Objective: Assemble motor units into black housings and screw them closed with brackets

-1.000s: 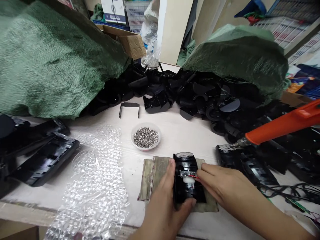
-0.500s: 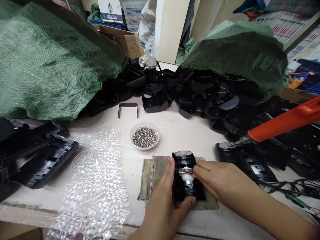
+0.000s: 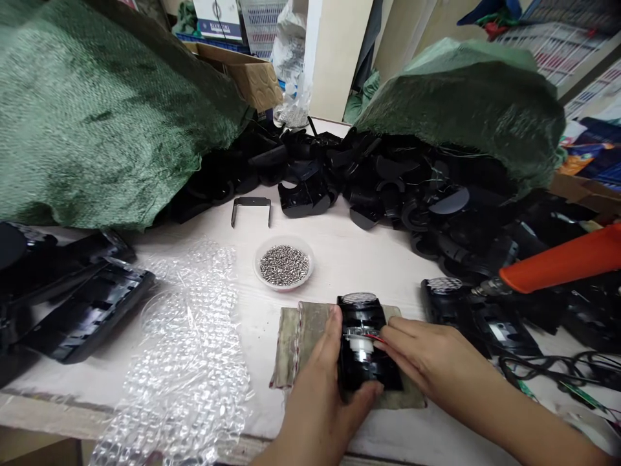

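Observation:
A black plastic housing rests on a folded olive cloth pad, a grille at its far end. Inside it sits a white cylindrical part with a thin red wire leading to the right. My left hand grips the housing from its left side and near edge, thumb across the near end. Fingers pressed together, my right hand works at the housing's right side, by the red wire. Its fingertips are partly hidden, so whether they pinch the wire is unclear.
A bowl of small screws stands beyond the pad, near a black U-shaped bracket. Bubble wrap lies left. Black parts pile up under green sacks. An orange screwdriver juts in from the right, above cables.
The view has shifted slightly. The orange screwdriver appears a little lower and farther right. Both hands stay at the housing, with the right fingers moved only slightly.

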### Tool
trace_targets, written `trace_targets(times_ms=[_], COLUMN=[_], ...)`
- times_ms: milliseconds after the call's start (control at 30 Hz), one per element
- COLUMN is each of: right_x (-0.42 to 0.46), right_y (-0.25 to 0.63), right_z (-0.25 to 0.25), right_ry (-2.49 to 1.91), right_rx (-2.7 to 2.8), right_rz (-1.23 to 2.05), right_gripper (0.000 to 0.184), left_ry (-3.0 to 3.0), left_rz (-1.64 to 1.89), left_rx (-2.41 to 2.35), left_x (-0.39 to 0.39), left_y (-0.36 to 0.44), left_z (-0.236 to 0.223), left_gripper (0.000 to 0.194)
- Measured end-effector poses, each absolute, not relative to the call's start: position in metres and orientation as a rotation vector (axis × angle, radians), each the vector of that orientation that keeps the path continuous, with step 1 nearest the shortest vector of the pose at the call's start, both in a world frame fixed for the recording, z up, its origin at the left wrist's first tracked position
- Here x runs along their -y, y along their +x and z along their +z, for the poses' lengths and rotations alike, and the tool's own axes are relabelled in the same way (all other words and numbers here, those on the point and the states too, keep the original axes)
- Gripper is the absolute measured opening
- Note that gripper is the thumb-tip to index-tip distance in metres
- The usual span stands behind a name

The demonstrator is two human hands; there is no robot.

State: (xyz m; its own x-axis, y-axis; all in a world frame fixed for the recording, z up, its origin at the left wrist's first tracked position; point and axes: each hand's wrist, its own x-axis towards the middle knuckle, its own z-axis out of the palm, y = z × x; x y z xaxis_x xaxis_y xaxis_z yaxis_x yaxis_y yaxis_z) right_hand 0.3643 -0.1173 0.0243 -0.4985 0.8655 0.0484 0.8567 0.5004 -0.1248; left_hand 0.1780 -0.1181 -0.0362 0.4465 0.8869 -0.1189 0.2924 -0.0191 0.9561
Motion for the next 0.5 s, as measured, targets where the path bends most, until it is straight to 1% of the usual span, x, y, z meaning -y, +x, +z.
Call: trace_targets(times_ms=[133, 300, 500], right_x=[0.1171, 0.1122, 0.1097], right_y=[0.3669, 0.3703, 0.3735], right_z=[0.0213, 0.0292, 0.0275], right_ry=[-1.522, -1.458, -1.542], right_rx=[2.712, 2.743, 2.737], right_rz=[0.137, 0.129, 0.24], right_gripper=[0.015, 0.017, 0.016], left_ry=[1.562, 1.58, 1.557], left_rz=[0.664, 0.643, 0.63], left_rx=[-1.047, -1.031, -1.055], left_x=[0.1176, 0.1175, 0.1165], left_y=[0.1776, 0.1777, 0.1794], left_z=[-0.0365, -0.0385, -0.0376], left_gripper=[0.09, 0.09, 0.09])
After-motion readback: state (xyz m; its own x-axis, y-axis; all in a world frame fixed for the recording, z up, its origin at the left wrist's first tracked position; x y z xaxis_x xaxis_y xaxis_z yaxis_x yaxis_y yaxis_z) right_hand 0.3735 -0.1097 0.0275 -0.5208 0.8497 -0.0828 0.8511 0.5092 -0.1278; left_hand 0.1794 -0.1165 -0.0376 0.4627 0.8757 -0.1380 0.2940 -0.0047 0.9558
